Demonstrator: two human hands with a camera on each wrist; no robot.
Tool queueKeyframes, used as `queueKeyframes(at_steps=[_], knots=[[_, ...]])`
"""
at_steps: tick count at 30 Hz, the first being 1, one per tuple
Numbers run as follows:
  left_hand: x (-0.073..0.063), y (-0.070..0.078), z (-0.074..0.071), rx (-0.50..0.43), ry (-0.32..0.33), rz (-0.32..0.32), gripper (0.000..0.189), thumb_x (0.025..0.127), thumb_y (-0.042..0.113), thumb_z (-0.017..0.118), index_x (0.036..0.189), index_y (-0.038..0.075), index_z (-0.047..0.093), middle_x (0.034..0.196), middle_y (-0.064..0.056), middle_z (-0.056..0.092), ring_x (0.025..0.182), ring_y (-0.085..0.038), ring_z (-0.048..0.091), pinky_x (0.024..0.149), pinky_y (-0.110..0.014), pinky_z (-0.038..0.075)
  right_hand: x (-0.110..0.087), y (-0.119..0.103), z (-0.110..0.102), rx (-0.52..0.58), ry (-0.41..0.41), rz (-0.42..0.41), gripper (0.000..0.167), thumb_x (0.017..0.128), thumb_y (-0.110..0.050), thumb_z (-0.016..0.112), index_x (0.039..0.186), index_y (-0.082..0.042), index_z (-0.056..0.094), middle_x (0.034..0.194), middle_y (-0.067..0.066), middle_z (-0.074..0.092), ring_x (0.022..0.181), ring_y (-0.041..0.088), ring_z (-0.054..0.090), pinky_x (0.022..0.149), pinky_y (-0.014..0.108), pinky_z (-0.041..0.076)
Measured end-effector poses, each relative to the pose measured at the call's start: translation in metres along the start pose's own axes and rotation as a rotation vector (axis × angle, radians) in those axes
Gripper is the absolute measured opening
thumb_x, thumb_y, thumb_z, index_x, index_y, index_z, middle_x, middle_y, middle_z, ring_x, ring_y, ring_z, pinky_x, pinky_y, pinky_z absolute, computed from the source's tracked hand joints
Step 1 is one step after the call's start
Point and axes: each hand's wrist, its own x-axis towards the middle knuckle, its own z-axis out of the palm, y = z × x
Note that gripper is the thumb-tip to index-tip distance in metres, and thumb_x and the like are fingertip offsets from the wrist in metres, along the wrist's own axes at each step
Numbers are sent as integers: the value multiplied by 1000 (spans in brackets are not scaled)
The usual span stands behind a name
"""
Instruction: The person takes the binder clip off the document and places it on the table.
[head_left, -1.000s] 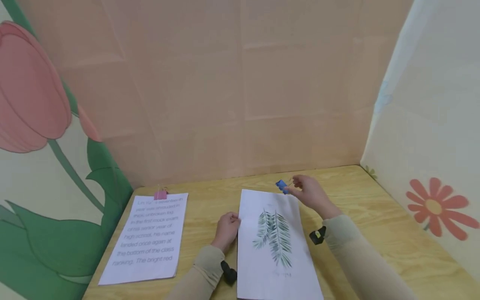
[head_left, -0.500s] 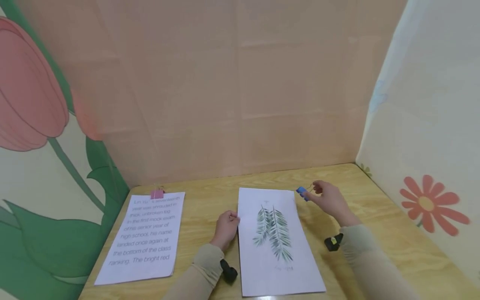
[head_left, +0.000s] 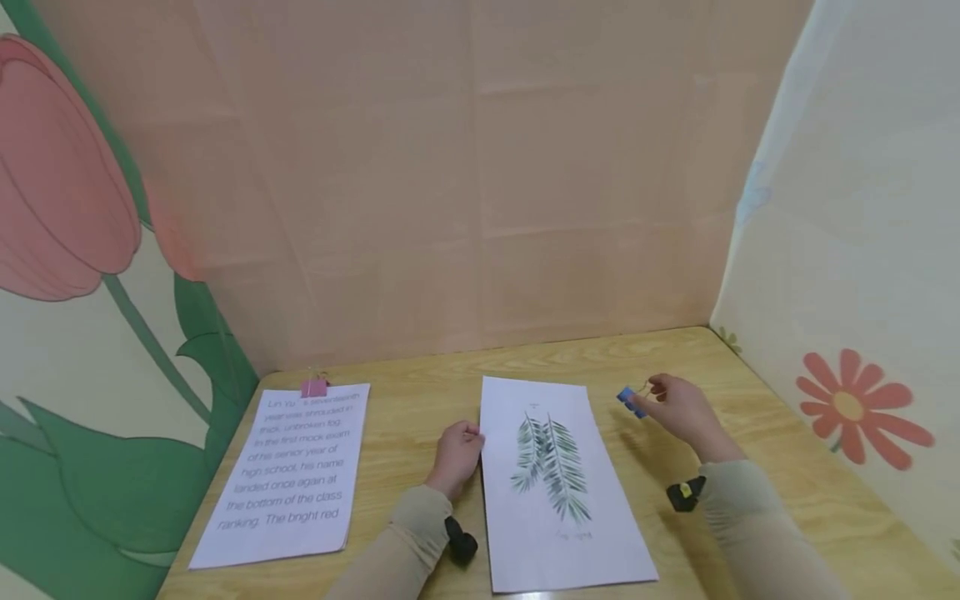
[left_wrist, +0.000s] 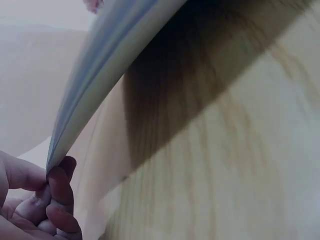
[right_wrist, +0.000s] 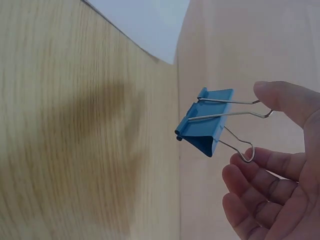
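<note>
My left hand (head_left: 456, 458) pinches the left edge of a stack of white paper (head_left: 555, 558) printed with green palm fronds. Thumb and fingers meet on that edge in the left wrist view, where the stack (left_wrist: 100, 80) slants up over the table and casts a shadow below. Off the stack's upper right corner, my right hand (head_left: 686, 412) holds a blue binder clip (head_left: 632, 402) in the air. The right wrist view shows the thumb on one wire handle of the clip (right_wrist: 207, 117) and the fingertips by the other. The clip's jaws have no paper between them.
At the left lies another stack of printed text sheets (head_left: 285, 483), with a pink binder clip (head_left: 314, 387) on its top edge. The wooden table (head_left: 780, 467) ends at a pinkish cloth wall (head_left: 480, 208) behind; a flowered wall stands on each side.
My right hand has carried the blue binder clip rightward and slightly nearer, away from the palm stack's top edge. The stack's bottom edge has come into view. My left hand keeps its hold.
</note>
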Motion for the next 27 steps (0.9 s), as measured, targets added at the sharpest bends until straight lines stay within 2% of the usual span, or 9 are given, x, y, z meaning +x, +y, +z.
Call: queueKeyframes(at_steps=[4,11,21,27], knots=[[2,2,5,10,13,35,5,96,0,61,96,-4,65,92,-12,70,86,-22,65,78,-38,54,-3,6,-1,-17,-13,20,72,101,-40,65,136,20,47,124,40,58,111,53,59,88,62,51],[6,5,16,14,48,44,5,94,-1,63,94,-5,65,90,-11,70,84,-21,63,76,-36,53,-7,14,-2,-37,-15,31,74,100,-42,66,133,22,47,123,40,58,109,53,59,88,62,51],[7,11,23,4,22,35,4,94,-1,63,94,-3,67,81,-6,66,70,-14,56,62,-28,47,-9,26,3,-26,-36,69,78,100,-47,63,134,21,48,124,40,59,111,55,59,90,62,49],[8,12,25,16,26,43,4,94,-2,63,94,-4,67,80,-6,65,69,-15,56,62,-28,47,-11,29,4,-9,-37,78,76,99,-45,64,134,20,48,123,38,60,110,53,59,90,62,50]])
